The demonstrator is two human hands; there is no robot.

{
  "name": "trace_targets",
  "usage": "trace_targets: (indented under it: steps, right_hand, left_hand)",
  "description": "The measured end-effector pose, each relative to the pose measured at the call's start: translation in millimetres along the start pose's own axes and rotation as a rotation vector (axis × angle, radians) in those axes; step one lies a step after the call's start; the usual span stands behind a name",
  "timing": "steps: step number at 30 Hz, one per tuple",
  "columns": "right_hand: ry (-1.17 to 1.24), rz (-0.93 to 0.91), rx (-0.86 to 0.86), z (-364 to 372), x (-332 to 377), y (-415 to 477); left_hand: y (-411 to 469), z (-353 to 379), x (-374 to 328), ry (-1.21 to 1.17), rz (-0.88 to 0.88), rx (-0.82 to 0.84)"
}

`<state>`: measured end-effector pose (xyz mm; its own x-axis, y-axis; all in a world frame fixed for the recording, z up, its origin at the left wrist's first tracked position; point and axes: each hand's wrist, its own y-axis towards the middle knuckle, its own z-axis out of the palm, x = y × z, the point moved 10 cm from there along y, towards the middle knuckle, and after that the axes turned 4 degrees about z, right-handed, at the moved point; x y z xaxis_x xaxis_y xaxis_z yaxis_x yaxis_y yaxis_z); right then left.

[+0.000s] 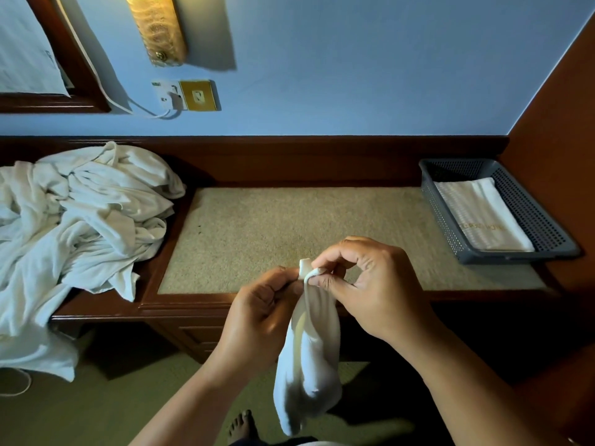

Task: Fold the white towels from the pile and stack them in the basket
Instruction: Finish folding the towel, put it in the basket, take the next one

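Observation:
A white towel (pixel 310 358) hangs bunched from both hands in front of the desk's near edge. My left hand (pixel 257 313) pinches its top edge from the left. My right hand (pixel 376 284) pinches the same top edge from the right, fingers curled over it. The two hands nearly touch. A rumpled pile of white towels (pixel 80 220) covers the desk's left end and spills over its front. At the far right stands a grey plastic basket (pixel 544 226) with one folded white towel (pixel 483 217) lying flat inside.
The wooden desk (pixel 193 304) has a beige inlaid top (pixel 273 226) between pile and basket. A blue wall with a socket, plug and cable (pixel 174 98) rises behind. A brown wall closes the right side. A bare foot (pixel 241 426) stands on the green carpet below.

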<state>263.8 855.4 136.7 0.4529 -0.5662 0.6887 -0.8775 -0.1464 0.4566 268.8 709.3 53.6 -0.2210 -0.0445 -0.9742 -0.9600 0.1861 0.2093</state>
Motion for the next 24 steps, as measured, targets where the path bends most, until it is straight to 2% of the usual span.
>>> trace_targets:
  steps: [4, 8, 10, 16, 20, 22, 24]
  right_hand:
    - [0.031, 0.083, 0.057, 3, -10, 3]
    - [-0.048, 0.097, 0.153, 9, -19, 5]
    - [-0.082, 0.097, 0.212, 12, -22, 4]
    - [-0.055, 0.077, 0.213, 6, -21, -3]
    - [-0.072, 0.053, 0.137, -2, -16, -5]
    - [-0.089, 0.02, 0.086, -7, -11, -4]
    - [-0.1, -0.013, 0.057, -10, -6, -3]
  left_hand:
    - [-1, 8, -2, -0.01, 0.031, 0.071]
    - [5, 10, -4, 0.161, 0.097, 0.055]
    - [8, 12, -4, 0.159, 0.098, 0.074]
    - [6, 22, 2, -0.133, -0.016, 0.1]
    - [9, 17, 3, -0.355, -0.03, -0.044]
    - [11, 11, -3, -0.204, 0.055, -0.092]
    - [10, 10, -12, 0.09, 0.167, -0.11]
